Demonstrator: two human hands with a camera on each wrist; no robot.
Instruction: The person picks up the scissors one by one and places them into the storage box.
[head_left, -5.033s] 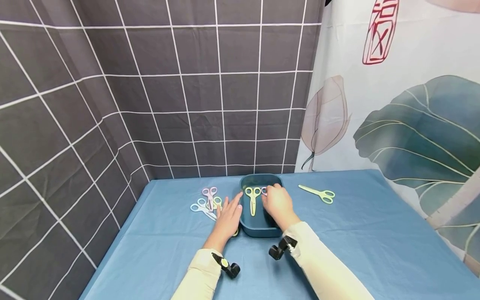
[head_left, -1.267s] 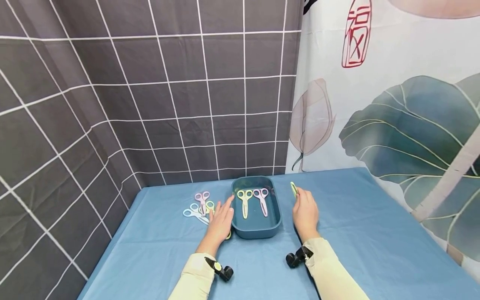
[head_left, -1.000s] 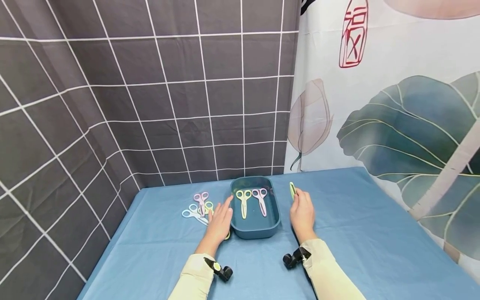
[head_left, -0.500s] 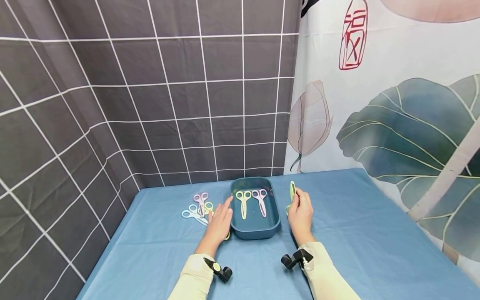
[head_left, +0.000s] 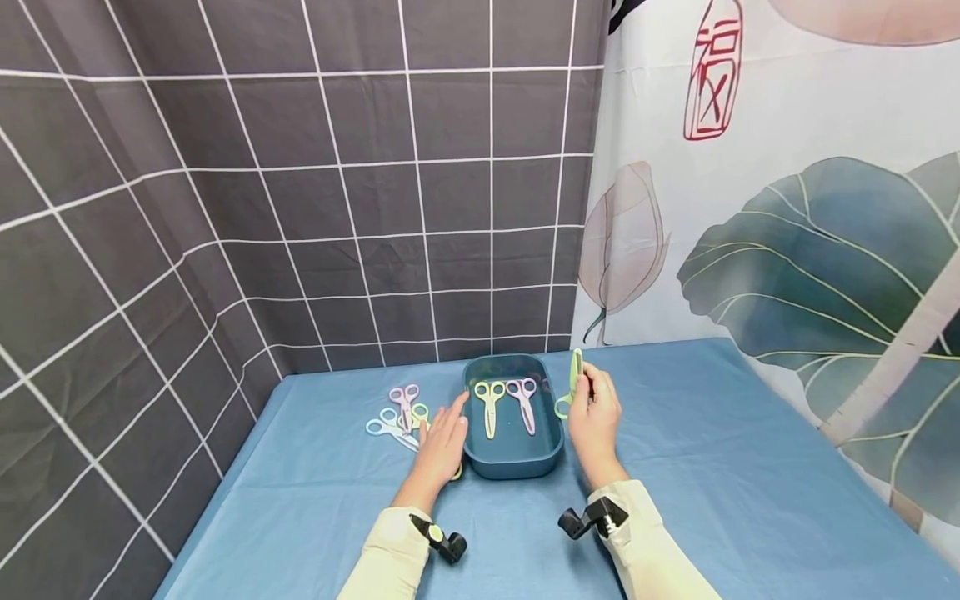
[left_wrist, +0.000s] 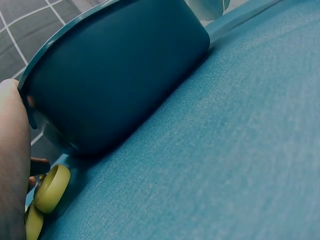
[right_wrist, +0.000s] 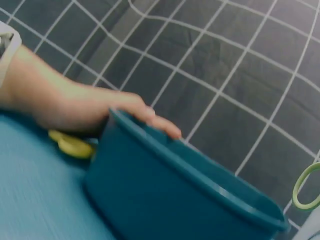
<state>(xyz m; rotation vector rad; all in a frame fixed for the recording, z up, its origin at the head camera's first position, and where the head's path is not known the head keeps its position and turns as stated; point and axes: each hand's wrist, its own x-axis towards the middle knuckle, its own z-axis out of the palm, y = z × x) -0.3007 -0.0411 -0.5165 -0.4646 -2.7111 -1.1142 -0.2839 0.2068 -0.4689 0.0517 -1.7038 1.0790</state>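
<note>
My left hand (head_left: 440, 446) lies along the left side of the dark teal bin (head_left: 517, 470), its straight fingers touching the rim. Close to the bin's right rim, my right hand (head_left: 597, 423) pinches a pair of light green scissors (head_left: 575, 377), raised above the table with a handle loop toward the bin. Part of these scissors is hidden by the fingers. Inside the bin, yellow scissors (head_left: 491, 410) and pink-purple scissors (head_left: 527, 413) lie side by side, handles toward the back. In the left wrist view, a yellow scissors handle (left_wrist: 54, 189) shows on the cloth beneath my left hand.
Left of the bin, pink scissors (head_left: 406, 412), pale blue scissors (head_left: 385, 426) and yellow scissors (head_left: 422, 412) lie overlapping in a pile. Blue cloth (head_left: 277, 492) covers the table. A dark grid-patterned curtain (head_left: 360, 192) hangs behind it.
My right hand released the pink-purple scissors in the bin and picked up the green scissors from the table at right. It then brought them leftward to the bin's rim, turning them. My left hand stays put.
</note>
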